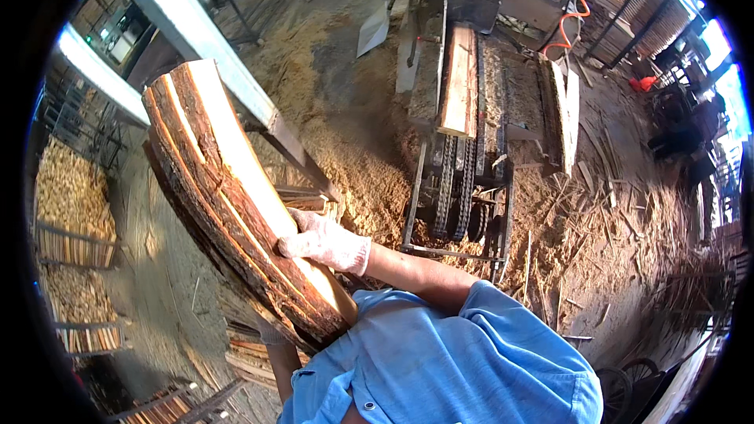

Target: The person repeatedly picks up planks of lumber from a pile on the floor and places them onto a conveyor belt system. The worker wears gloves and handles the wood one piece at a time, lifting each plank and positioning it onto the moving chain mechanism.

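A thick stack of bark-edged wooden slabs (243, 212) leans diagonally against my front, its far end raised toward the upper left. My right hand (326, 243), in a pale, stained work glove, lies over the stack's right edge with fingers bent around it. Under the lower end, my left hand (271, 333) supports the slabs from the left side; its fingers are mostly hidden beneath the wood. Ahead, a chain conveyor (455, 188) carries a bark-edged timber piece (459, 82), apart from both hands.
A metal post (196, 23) rises beyond the slabs. Racks of stacked wood (75, 247) stand at the left. Right of the conveyor are an upright slab (561, 118), an orange hose (580, 8) and scattered offcuts (605, 157). Sawdust (369, 165) covers much of the floor.
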{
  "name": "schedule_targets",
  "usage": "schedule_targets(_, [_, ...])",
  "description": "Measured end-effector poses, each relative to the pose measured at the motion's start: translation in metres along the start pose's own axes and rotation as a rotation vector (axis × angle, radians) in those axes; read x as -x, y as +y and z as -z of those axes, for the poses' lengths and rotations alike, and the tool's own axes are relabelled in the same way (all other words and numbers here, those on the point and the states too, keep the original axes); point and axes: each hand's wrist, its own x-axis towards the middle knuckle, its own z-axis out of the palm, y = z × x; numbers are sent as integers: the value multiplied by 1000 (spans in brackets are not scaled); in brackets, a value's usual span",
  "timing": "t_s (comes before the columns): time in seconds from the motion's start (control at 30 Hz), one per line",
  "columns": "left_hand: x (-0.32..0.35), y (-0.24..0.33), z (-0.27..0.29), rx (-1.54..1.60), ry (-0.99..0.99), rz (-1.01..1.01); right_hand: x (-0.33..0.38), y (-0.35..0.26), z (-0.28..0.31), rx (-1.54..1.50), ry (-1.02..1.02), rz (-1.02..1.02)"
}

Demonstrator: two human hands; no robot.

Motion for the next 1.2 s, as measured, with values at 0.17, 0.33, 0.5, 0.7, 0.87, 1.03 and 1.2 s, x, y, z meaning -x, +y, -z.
schedule_targets(0.17, [-12,9,9,-10,-1,-51,40,-31,28,146,411,165])
schedule_targets(0.33, [-26,28,16,-31,7,-224,107,-74,114,-106,940,214])
schedule_targets(0.5, [8,39,8,-215,515,-71,145,-114,255,172,1375,-13])
schedule_targets(0.7, [66,17,-85,-207,728,-58,115,-116,396,289,1322,-110])
schedule_targets(0.87, [125,-9,-54,-271,724,-64,16,-138,450,941,1016,-648])
schedule_targets(1.03, [147,-28,-111,-260,848,-150,15,-88,509,1760,495,-557])
schedule_targets(1.2, [120,-26,-149,-292,771,-150,11,-77,518,1380,1147,-513])
